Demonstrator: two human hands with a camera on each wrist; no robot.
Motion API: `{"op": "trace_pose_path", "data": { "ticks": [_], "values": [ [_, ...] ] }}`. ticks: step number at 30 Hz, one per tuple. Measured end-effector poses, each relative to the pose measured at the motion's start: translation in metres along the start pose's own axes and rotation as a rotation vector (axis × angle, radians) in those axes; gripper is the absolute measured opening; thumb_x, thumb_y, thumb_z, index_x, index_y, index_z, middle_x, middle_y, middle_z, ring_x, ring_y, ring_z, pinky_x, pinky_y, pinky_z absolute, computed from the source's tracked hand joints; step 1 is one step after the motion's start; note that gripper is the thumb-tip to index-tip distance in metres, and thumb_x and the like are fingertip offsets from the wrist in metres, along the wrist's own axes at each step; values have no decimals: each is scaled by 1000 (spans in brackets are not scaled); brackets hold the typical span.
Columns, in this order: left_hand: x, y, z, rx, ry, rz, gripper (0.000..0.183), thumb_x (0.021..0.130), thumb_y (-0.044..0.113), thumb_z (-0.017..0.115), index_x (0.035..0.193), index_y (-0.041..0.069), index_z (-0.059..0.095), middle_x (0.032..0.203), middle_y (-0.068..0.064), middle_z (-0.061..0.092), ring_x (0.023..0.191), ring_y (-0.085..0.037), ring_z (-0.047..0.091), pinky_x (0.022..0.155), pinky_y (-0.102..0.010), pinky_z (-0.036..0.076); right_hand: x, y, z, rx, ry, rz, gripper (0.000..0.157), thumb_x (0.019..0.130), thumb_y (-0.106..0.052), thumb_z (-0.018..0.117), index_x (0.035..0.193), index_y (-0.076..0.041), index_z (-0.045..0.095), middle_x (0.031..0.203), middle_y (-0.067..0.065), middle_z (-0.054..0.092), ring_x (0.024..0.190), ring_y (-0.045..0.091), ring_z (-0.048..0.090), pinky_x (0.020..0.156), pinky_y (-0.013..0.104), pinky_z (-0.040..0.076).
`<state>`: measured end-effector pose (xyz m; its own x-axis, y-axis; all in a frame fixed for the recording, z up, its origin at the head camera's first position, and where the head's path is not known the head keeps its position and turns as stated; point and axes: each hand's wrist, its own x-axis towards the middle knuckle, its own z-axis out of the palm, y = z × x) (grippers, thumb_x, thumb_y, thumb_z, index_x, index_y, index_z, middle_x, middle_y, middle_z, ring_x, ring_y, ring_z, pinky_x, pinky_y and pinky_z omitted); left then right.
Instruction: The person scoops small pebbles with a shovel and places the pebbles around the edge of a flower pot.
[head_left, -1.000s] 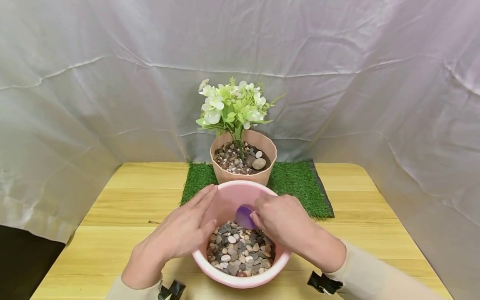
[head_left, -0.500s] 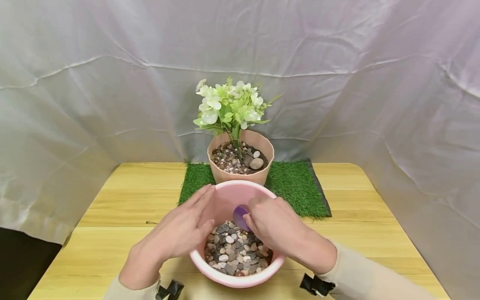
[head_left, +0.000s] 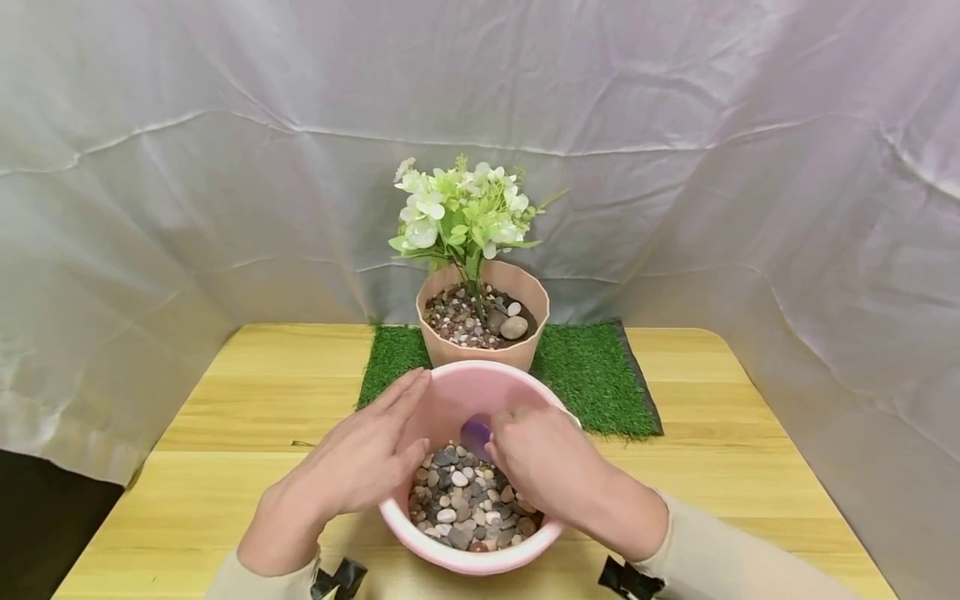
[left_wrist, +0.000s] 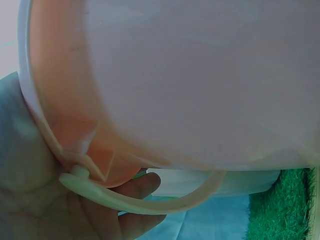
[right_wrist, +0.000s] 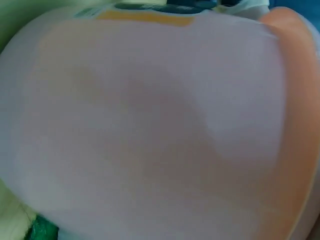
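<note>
A: What is filling the lower middle of the frame?

B: A pink bucket [head_left: 480,392]. It is probably weighing a fair amount with its load, and its plastic wall is looking stiff and slightly slick. Anyone lifting it should be taking opposite sides of the rim [head_left: 472,565], or the pale swing handle [left_wrist: 145,206] that is hanging at lower left in the left wrist view

A: And the hands?

B: The left hand [head_left: 367,458] is resting at the bucket's left side, fingers straight, seemingly steadying rather than clenching. The right hand [head_left: 540,462] is reaching inside, clenched and grasping the purple scoop [head_left: 476,435] near the frame's centre

A: How should the scoop be handling?

B: It is looking light and rigid. The fist is hiding its grip, so that end is likely the right hold

A: And the smallest?

B: The stones [head_left: 459,508], covering the bucket's bottom; smooth and hard, they are likely rolling off any edge

A: What is differing from half a second ago?

B: The right hand is sitting slightly lower and farther left, and the scoop is showing less of its cup, while the left hand is keeping its place
</note>
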<state>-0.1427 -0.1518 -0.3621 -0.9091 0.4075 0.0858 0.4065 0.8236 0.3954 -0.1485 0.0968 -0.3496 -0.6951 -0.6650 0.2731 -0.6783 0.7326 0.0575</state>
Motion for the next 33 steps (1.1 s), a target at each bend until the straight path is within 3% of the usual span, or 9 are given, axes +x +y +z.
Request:
{"op": "trace_pose_path", "data": {
  "ticks": [3,8,15,19,25,33],
  "values": [
    [0,0,0,-2,-6,-3,80,103,34,58,168,7,20,177,-10,16,159,-33,29,129,-53,29,3,3,2,34,-29,31,27,100,-26,70,78,-11,64,63,-3,56,55,16,55,53,33,55],
    [0,-1,1,0,-14,-8,79,104,34,58,168,6,21,177,-10,15,160,-32,27,129,-53,28,5,9,1,221,-92,153,33,102,-26,66,71,-20,58,61,-9,52,56,11,54,58,34,56],
    [1,-1,1,8,-17,-11,80,104,36,58,168,7,21,177,-9,14,160,-32,27,129,-53,29,11,15,-8,333,-220,216,31,98,-24,70,69,-19,59,59,-8,53,53,11,51,56,29,49],
    [1,-1,1,10,-16,-11,81,103,36,59,168,6,21,177,-10,15,160,-33,28,129,-53,29,13,16,-9,401,-261,252,27,97,-26,72,72,-18,64,59,-10,57,55,10,53,60,31,51],
    [2,-2,0,8,-8,-16,82,103,37,60,168,8,20,177,-9,14,160,-32,27,129,-53,28,17,15,-10,393,-262,206,24,99,-27,71,78,-17,68,62,-11,58,57,9,53,64,32,53],
    [2,-1,1,4,-24,-29,83,103,38,59,169,10,17,177,-7,12,161,-31,26,129,-53,28,20,19,-11,516,-306,221,22,95,-33,77,78,-19,72,63,-12,61,57,9,54,62,31,50]
  ]
}}
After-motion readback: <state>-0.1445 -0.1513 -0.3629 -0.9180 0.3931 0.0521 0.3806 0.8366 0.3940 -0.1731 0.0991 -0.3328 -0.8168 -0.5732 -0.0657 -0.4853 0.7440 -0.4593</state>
